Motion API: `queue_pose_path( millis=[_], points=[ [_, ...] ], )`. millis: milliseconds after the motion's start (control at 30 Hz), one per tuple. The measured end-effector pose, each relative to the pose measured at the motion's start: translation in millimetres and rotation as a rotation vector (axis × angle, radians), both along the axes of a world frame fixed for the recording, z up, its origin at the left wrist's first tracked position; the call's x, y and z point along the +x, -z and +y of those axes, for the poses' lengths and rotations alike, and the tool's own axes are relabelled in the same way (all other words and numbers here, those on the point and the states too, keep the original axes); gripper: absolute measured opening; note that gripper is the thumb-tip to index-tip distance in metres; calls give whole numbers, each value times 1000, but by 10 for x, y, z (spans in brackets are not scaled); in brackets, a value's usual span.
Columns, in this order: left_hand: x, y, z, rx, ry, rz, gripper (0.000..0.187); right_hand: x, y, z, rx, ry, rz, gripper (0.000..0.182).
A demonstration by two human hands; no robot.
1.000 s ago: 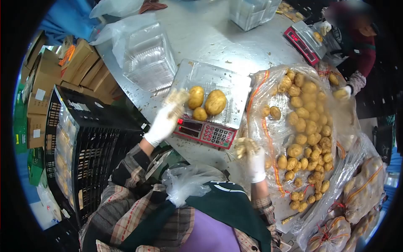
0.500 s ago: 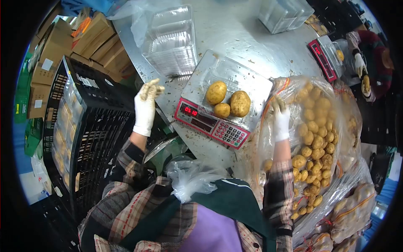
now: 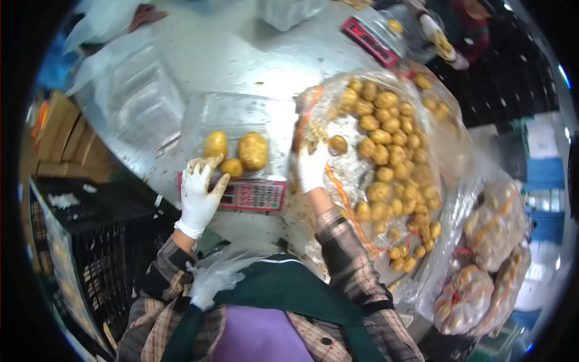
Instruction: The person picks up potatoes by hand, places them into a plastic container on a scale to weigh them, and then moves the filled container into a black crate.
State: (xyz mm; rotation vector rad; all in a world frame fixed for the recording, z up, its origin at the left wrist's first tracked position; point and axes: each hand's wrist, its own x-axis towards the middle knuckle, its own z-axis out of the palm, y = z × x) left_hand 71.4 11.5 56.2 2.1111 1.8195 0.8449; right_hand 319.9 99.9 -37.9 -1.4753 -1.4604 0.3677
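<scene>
A clear plastic tray lies on the weighing scale, with three potatoes at its near side: a large potato, a medium potato and a small potato. My left hand, in a soiled white glove, reaches over the scale's left end and hides its display. Its thumb and fingers are apart, beside the small potato, and hold nothing. To the right, my gloved right hand is closed on the rim of the clear plastic bag, full of loose potatoes. The plastic partly obscures its fingertips.
Stacked clear trays stand at the left, more trays at the back. Black crates flank the table on the left. A co-worker's gloved hand is near a second scale. Filled potato bags lie right.
The view has swung to the right. My left hand has come from beside the table to the scale. The bag's mouth is wider and its potatoes show more clearly. The three potatoes stay in the tray.
</scene>
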Motion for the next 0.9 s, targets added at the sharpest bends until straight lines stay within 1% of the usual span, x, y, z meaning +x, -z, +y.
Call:
queue_pose_path(
  millis=[33, 67, 100, 167, 200, 233, 300, 333, 367, 433, 467, 500, 567, 600, 700, 733, 767, 833, 867, 900],
  points=[
    [114, 3, 10, -17, 38, 154, 40, 119, 87, -111, -1, 62, -87, 33],
    [191, 102, 16, -41, 26, 275, 45, 223, 79, -235, -13, 37, 44, 36],
    [255, 132, 35, -97, 13, 327, 47, 363, 71, -356, -26, 76, 18, 37],
    [341, 104, 66, -117, 6, 419, 49, 650, 147, -603, -56, 147, -23, 37],
    [378, 88, 81, -168, 0, 389, 51, 874, 345, -718, -62, 234, -145, 29],
    [400, 65, 95, -183, 9, 317, 48, 1042, 377, -820, -56, 299, -100, 28],
    [381, 117, 128, -191, 17, 146, 43, 1456, 564, -940, 0, 417, 24, 34],
    [381, 86, 156, -217, 12, 113, 39, 1644, 532, -971, 7, 467, 31, 32],
    [391, 84, 184, -177, 16, 82, 36, 1847, 496, -1001, 13, 517, 39, 30],
    [387, 41, 231, -180, 40, -7, 32, 2293, 461, -1099, 28, 687, -117, 27],
    [376, 23, 253, -183, 34, -58, 29, 2531, 509, -1160, 8, 835, -90, 27],
    [372, 50, 234, -175, -8, -234, 32, 2749, 551, -1239, -11, 985, -63, 26],
    [441, -71, 170, -151, -108, -464, 37, 3029, 460, -1437, -30, 1086, 2, 27],
    [439, -68, 146, -94, -80, -420, 40, 3271, 624, -1557, -156, 1070, 67, 32],
    [933, -327, 56, -144, 100, -501, 39, 3574, 931, -1648, -464, 902, 13, 40],
    [1120, -304, 42, -140, 229, -492, 40, 3706, 1155, -1638, -416, 907, -19, 54],
    [1316, -239, 40, -135, 357, -481, 40, 3667, 1089, -1591, -453, 925, -30, 55],
    [1686, -155, 60, -146, 571, -359, 40, 3454, 812, -1490, -526, 964, -49, 57],
    [1824, -73, 71, -211, 608, -294, 40, 3469, 848, -1501, -484, 962, -22, 58],
    [1929, 48, 78, -273, 644, -229, 40, 3493, 870, -1526, -398, 909, 91, 57]
  ],
)
